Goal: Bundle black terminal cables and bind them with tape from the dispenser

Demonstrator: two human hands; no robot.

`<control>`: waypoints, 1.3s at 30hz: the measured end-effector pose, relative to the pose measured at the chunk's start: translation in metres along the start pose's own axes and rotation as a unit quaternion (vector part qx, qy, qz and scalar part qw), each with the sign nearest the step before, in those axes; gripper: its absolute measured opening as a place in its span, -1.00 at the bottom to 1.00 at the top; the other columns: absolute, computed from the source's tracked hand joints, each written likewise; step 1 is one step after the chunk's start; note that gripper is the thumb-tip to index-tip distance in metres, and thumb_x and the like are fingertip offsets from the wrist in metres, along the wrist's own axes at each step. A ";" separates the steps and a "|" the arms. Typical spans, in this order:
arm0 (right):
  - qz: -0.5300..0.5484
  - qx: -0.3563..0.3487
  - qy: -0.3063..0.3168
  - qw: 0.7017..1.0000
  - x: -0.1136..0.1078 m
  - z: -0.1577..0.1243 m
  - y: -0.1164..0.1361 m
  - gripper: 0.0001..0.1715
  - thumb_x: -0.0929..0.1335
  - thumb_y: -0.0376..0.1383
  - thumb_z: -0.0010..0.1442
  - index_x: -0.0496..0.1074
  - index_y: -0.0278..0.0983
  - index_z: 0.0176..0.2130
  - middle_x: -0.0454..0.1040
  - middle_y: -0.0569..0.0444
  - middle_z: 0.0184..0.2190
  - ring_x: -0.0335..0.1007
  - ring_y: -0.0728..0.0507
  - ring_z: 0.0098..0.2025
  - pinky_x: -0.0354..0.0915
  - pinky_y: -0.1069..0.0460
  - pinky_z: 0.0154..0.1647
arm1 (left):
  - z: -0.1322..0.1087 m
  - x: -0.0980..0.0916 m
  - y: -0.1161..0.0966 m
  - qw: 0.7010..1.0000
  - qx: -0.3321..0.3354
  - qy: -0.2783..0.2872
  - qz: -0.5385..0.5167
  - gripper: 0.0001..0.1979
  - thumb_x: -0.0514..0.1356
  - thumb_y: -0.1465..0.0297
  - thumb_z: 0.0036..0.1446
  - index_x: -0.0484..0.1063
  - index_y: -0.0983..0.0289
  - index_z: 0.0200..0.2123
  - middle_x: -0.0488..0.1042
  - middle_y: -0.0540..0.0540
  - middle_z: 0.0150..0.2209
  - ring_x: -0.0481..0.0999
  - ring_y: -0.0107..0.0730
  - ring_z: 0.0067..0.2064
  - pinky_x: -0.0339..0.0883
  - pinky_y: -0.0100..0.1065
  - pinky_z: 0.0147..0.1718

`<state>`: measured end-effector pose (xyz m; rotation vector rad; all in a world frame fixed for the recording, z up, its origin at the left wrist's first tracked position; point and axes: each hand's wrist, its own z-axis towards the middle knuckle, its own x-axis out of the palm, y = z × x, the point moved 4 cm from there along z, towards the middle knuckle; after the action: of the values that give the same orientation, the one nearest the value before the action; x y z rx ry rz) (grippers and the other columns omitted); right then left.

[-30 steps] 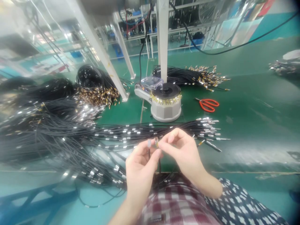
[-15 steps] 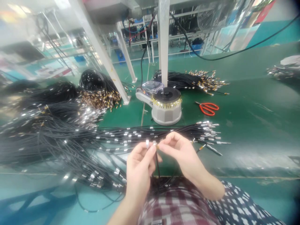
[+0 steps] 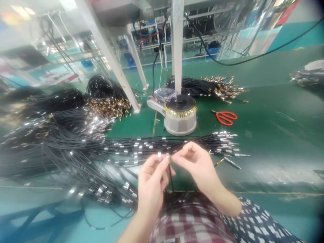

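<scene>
My left hand (image 3: 152, 182) is closed in a pinch on a thin black cable (image 3: 171, 179), which hangs down from its fingertips towards my lap. A small white tag (image 3: 159, 155) shows above its index finger. At the pinched spot is a small yellowish piece (image 3: 170, 159), probably tape, wrapped on or stuck to the cable. The thumb and index finger of my right hand (image 3: 198, 165) are pressed together on the right edge of this piece. Behind both hands lies a long bundle of black cables (image 3: 149, 145) with white tags and silvery ends.
A round tape dispenser (image 3: 180, 121) with yellow strips around its top stands behind the hands. Red-handled scissors (image 3: 225, 117) lie to its right. More cable bundles (image 3: 108, 104) spread at left, and another (image 3: 215, 88) lies behind the dispenser. White posts (image 3: 178, 50) rise from the green table.
Both hands keep their pinch at the same spot on the cable. The view has shifted very slightly; the right hand now covers a yellow-banded cable end beside it.
</scene>
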<state>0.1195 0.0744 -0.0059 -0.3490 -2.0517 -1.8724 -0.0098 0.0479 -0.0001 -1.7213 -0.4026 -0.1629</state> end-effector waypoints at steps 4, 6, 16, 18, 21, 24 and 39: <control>-0.007 -0.005 -0.006 1.000 -0.001 0.000 0.001 -0.66 0.53 -0.29 -0.03 0.28 -0.25 -0.47 0.52 0.16 -0.48 0.43 -0.05 -0.37 0.33 0.00 -0.22 | -0.002 0.002 0.000 1.000 -0.017 0.008 -0.014 -0.84 0.29 0.35 0.08 0.41 0.29 -0.31 0.42 -0.04 -0.60 0.06 -0.72 -0.70 -0.14 -0.54 -0.69; 0.001 -0.005 -0.010 1.000 -0.001 -0.001 0.001 -0.66 0.53 -0.29 -0.03 0.28 -0.24 -0.47 0.52 0.17 -0.48 0.43 -0.04 -0.40 0.35 0.00 -0.25 | -0.003 0.002 0.001 0.999 -0.036 0.011 -0.015 -0.81 0.35 0.38 0.01 0.40 0.29 -0.34 0.39 -0.06 -0.58 0.06 -0.73 -0.67 -0.13 -0.56 -0.69; -0.014 -0.029 -0.060 0.998 0.004 -0.005 0.001 -0.60 0.52 -0.33 -0.02 0.20 -0.22 -0.51 0.53 0.15 -0.51 0.42 -0.04 -0.53 0.38 -0.07 -0.29 | -0.003 0.003 0.008 0.995 -0.075 0.023 -0.066 -0.83 0.33 0.43 0.03 0.39 0.35 -0.45 0.43 0.02 -0.54 0.07 -0.72 -0.64 -0.06 -0.58 -0.65; 0.011 -0.021 -0.043 0.999 0.006 -0.003 0.000 -0.59 0.52 -0.33 -0.02 0.19 -0.22 -0.50 0.52 0.17 -0.53 0.39 -0.03 -0.56 0.37 -0.05 -0.34 | -0.003 0.004 0.011 0.993 -0.078 0.033 -0.078 -0.84 0.31 0.43 0.07 0.39 0.35 -0.46 0.43 0.02 -0.54 0.06 -0.72 -0.64 -0.04 -0.58 -0.63; 0.035 -0.012 -0.018 0.999 0.007 0.000 -0.002 -0.59 0.52 -0.32 -0.02 0.19 -0.22 -0.49 0.50 0.19 -0.54 0.36 -0.01 -0.60 0.34 -0.01 -0.41 | -0.003 0.004 0.014 0.992 -0.082 0.044 -0.090 -0.82 0.28 0.42 0.11 0.38 0.34 -0.49 0.41 0.00 -0.54 0.06 -0.71 -0.63 -0.03 -0.57 -0.62; 0.066 -0.007 0.005 0.998 0.008 0.001 -0.004 -0.55 0.52 -0.30 -0.03 0.15 -0.21 -0.49 0.49 0.21 -0.56 0.34 -0.01 -0.60 0.30 0.01 -0.47 | -0.003 0.004 0.015 0.990 -0.085 0.057 -0.097 -0.81 0.28 0.40 0.11 0.39 0.34 -0.49 0.38 -0.03 -0.56 0.04 -0.71 -0.63 -0.05 -0.57 -0.63; 0.050 0.036 0.055 0.997 0.012 0.001 -0.001 -0.59 0.53 -0.33 -0.06 0.24 -0.21 -0.37 0.55 0.16 -0.41 0.32 0.03 -0.62 0.23 0.09 -0.59 | -0.008 0.003 0.012 0.997 -0.057 0.028 -0.039 -0.76 0.37 0.32 -0.01 0.41 0.33 -0.50 0.45 0.03 -0.60 0.08 -0.68 -0.64 -0.09 -0.55 -0.65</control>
<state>0.1083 0.0744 -0.0018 -0.3176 -1.9842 -1.7162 -0.0019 0.0390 -0.0085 -1.8090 -0.4259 -0.2938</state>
